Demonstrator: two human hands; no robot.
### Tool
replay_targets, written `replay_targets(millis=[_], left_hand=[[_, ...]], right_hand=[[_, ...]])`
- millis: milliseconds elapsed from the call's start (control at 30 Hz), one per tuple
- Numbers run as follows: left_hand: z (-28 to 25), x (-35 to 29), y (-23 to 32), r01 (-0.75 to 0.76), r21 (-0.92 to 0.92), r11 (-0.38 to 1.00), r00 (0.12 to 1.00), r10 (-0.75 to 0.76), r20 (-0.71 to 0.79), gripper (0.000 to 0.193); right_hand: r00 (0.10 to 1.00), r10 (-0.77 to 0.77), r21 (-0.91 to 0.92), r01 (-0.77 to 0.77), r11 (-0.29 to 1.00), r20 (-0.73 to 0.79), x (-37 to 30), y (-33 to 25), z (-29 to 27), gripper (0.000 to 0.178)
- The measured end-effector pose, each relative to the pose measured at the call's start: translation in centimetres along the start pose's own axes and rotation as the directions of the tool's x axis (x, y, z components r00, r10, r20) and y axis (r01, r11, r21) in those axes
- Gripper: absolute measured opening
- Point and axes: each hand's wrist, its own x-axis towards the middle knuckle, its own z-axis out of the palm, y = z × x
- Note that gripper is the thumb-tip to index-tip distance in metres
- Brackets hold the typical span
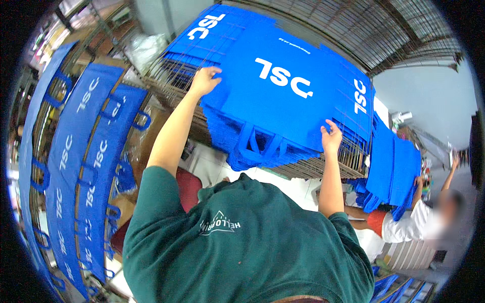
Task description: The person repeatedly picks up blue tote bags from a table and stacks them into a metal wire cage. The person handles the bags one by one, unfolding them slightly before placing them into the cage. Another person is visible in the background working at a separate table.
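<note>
A large blue fabric bag (273, 103) with white lettering lies flat on top of a stack of similar bags, its loop handles (247, 144) hanging over the near edge. At the bag's left edge is my left hand (205, 82), fingers bent, with a gap between thumb and forefinger. My right hand (331, 137) hovers by the near right edge, fingers curled loosely and apart. Neither hand visibly grips the fabric. More printed blue bags lie on wire racks to the left (202, 33) and right (356, 98) of the stack.
Rows of blue bags (70, 151) hang or lie along racks at the left. Wire rack panels (399, 30) rise at the back. On the right, a person in a white shirt (409, 224) is beside more blue bags (391, 169). A dark red seat (188, 191) stands near my left arm.
</note>
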Motion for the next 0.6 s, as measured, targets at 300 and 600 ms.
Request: replay_targets(millis=[300, 600], left_hand=[[0.9, -0.6, -1.9, 0.025, -0.121, 0.992, 0.999, -0.020, 0.044, 0.038], [0.4, -1.0, -0.1, 0.122, -0.137, 0.983, 0.992, -0.114, 0.062, 0.044]], right_hand=[[0.999, 0.018, -0.126, -0.024, 0.992, -0.048, -0.2, 1.5, -0.6, 0.031], [0.999, 0.024, 0.102, -0.027, 0.994, 0.036, 0.8, 4.0, -0.4, 0.039]])
